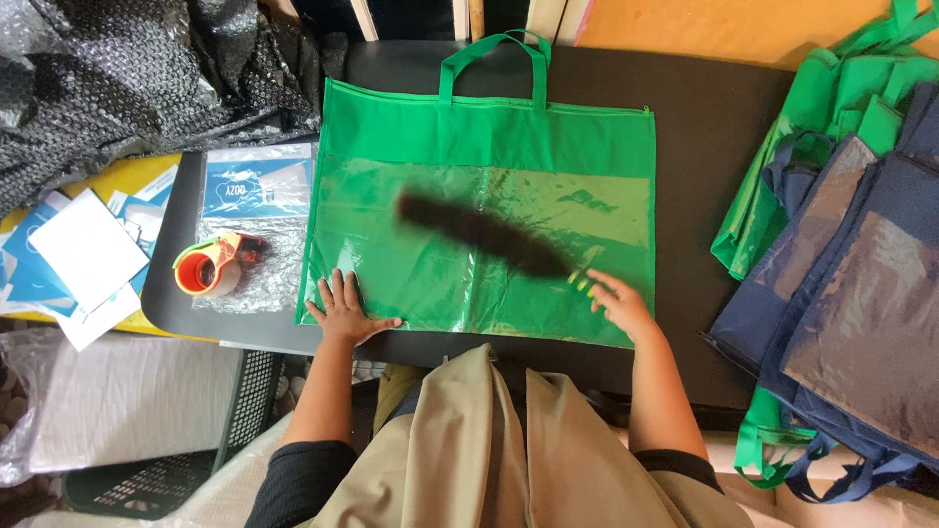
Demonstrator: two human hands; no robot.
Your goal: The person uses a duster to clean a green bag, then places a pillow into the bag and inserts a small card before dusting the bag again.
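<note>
A green fabric bag [489, 147] with a clear plastic front panel lies flat on a dark tabletop [724, 127], handles pointing away from the person. The left hand [344, 311] rests palm-down on the bag's lower left corner, fingers spread and gripping nothing. The right hand [618, 301] is at the bag's lower right area, closed around the yellow-green handle of a dark duster [484, 235], whose blurred head lies diagonally over the plastic panel. Just left of the bag, on the tabletop, an orange tape dispenser [207, 266] sits on a clear plastic pouch [256, 196] containing a blue card. Further left, blue and white cards [83, 249] are spread over a yellow surface [117, 176]. Crumpled dark bubble wrap [127, 78] occupies the upper left corner. At the right edge of the tabletop, a pile of navy bags [861, 303] overlaps a pile of further green bags [841, 98]. A dark plastic crate [245, 391] and white padded sheets [127, 401] are below the tabletop at lower left. A tan wall [704, 24] borders the far side.
</note>
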